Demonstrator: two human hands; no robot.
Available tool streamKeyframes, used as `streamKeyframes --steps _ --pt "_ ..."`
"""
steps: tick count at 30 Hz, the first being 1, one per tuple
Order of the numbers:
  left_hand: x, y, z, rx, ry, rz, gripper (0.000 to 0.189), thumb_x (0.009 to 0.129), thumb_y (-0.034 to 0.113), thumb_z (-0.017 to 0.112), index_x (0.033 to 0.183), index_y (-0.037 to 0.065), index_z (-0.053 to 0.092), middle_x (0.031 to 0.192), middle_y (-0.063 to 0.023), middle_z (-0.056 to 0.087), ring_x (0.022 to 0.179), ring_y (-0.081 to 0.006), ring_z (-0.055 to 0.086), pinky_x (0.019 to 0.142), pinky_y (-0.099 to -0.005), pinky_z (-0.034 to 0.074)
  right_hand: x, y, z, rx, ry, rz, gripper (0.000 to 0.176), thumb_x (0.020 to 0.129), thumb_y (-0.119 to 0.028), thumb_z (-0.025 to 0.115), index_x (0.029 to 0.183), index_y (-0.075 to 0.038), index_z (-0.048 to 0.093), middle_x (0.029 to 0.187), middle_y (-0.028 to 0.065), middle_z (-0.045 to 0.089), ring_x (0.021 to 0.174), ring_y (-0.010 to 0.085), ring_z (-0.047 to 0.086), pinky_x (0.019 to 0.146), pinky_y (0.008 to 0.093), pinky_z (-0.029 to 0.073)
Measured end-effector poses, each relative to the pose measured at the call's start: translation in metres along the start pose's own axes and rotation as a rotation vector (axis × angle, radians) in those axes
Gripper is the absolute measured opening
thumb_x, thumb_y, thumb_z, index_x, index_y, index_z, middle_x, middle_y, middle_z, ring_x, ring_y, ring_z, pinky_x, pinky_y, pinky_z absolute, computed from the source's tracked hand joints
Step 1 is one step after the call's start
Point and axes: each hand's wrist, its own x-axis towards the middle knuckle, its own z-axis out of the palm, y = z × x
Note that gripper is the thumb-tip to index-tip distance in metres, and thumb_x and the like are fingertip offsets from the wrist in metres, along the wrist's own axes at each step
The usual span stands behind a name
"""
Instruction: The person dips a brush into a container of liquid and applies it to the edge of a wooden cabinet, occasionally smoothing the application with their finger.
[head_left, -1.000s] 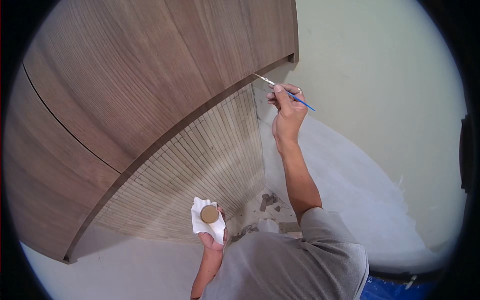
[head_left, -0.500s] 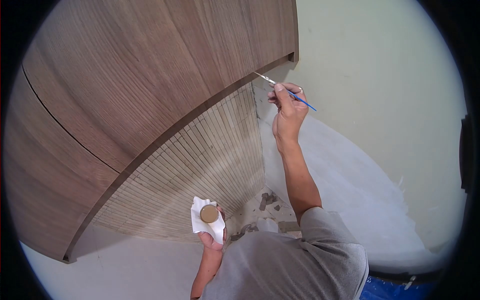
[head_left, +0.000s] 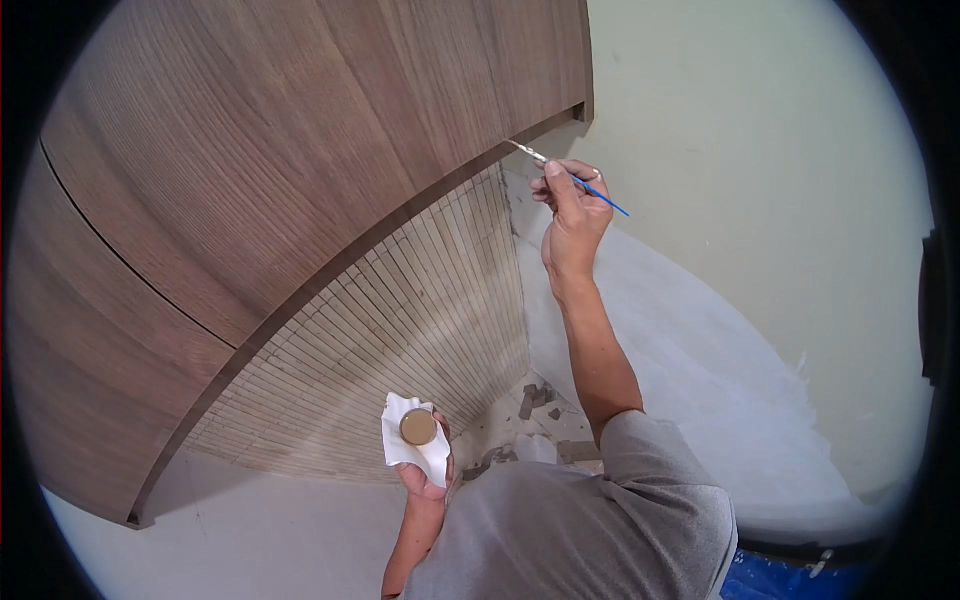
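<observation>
My right hand (head_left: pixel 575 205) pinches a thin paintbrush (head_left: pixel 598 196) with a blue handle. The brush tip meets the lower edge of a wood-grain panel (head_left: pixel 300 130), near that panel's right end. Lower down, my left hand (head_left: pixel 428 480) is closed around a small round cup of tan paint (head_left: pixel 418 428) and a crumpled white paper (head_left: pixel 402 460). The paper lies under and around the cup. Some of the left fingers are hidden behind the paper and cup.
Below the panel is a surface of narrow pale strips (head_left: pixel 400 310). Broken grey pieces (head_left: pixel 540 398) lie in the corner at its foot. A pale wall (head_left: pixel 760 180) with a whitish patch stands at right, and a blue sheet (head_left: pixel 790 580) shows at the bottom right.
My right hand and the brush have shifted very slightly up and left in the picture, as has the panel. The left hand, cup and paper stay almost the same.
</observation>
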Motion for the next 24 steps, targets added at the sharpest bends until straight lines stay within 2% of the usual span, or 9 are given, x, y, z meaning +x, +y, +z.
streamKeyframes --steps 7,13,19,24 --pt "0.001 0.005 -0.008 0.015 0.034 -0.018 0.044 0.094 0.03 0.066 0.134 0.014 0.058 0.131 -0.0106 0.063 0.12 -0.0298 0.058 0.109 -0.046 0.046 0.001 0.0 -0.001 0.01 0.02 -0.005 0.018 0.09 -0.012 0.073 0.099 0.001 0.062 0.086 0.0093 0.069 0.073 0.0138 0.067 0.066 0.0262 0.052" --pt "-0.003 0.0 0.003 -0.021 -0.065 -0.107 0.046 0.095 0.031 0.065 0.137 0.014 0.057 0.133 -0.0122 0.062 0.121 -0.0328 0.058 0.11 -0.0467 0.046 -0.001 0.001 0.0 0.004 0.023 -0.015 0.018 0.09 -0.012 0.072 0.099 0.001 0.062 0.088 0.0097 0.069 0.074 0.0148 0.067 0.067 0.0269 0.052" --pt "0.0 -0.002 -0.003 -0.013 0.022 -0.003 0.046 0.095 0.034 0.064 0.137 0.015 0.057 0.134 -0.0128 0.061 0.122 -0.0375 0.056 0.105 -0.0464 0.05 -0.012 -0.002 0.002 0.044 -0.06 0.006 0.017 0.091 -0.011 0.072 0.098 0.0 0.062 0.088 0.0095 0.069 0.074 0.0149 0.067 0.068 0.028 0.052" --pt "-0.001 -0.005 0.005 -0.026 -0.052 -0.058 0.047 0.095 0.035 0.065 0.137 0.016 0.056 0.135 -0.0123 0.06 0.123 -0.0373 0.056 0.106 -0.0462 0.05 -0.014 0.0 0.006 0.034 -0.073 0.014 0.018 0.09 -0.012 0.072 0.099 0.0 0.062 0.088 0.0099 0.069 0.074 0.0151 0.067 0.068 0.0283 0.052"
